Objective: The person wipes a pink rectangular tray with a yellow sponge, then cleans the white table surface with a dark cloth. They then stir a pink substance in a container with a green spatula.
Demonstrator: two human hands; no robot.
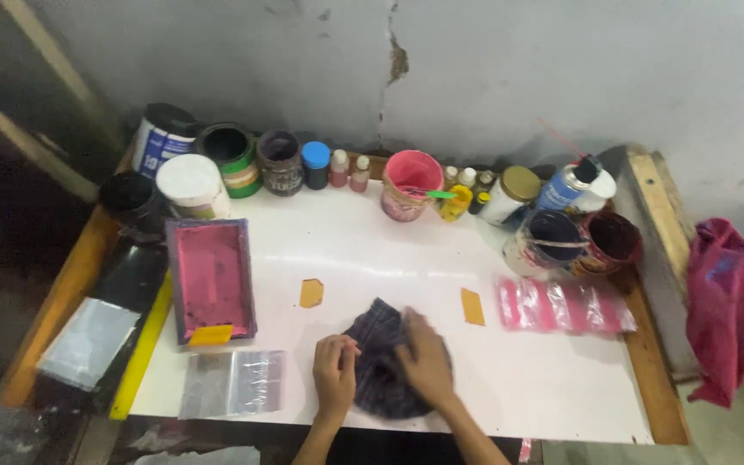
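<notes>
One dark cloth (381, 362), near table's (518, 387) front edge; left hand (335, 370) curled on it, right hand (424, 357) flat upon it; two orange tabs (311, 293); one pink tray (211, 277); one pink bucket (411, 183).

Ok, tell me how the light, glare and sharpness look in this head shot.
Head view: soft even light on the white table, with a pale band of glare across it below the paint pots; the left edge falls into dark shadow. The whole frame is slightly soft, and the right hand and left hand on the dark cloth look motion-blurred.
</notes>
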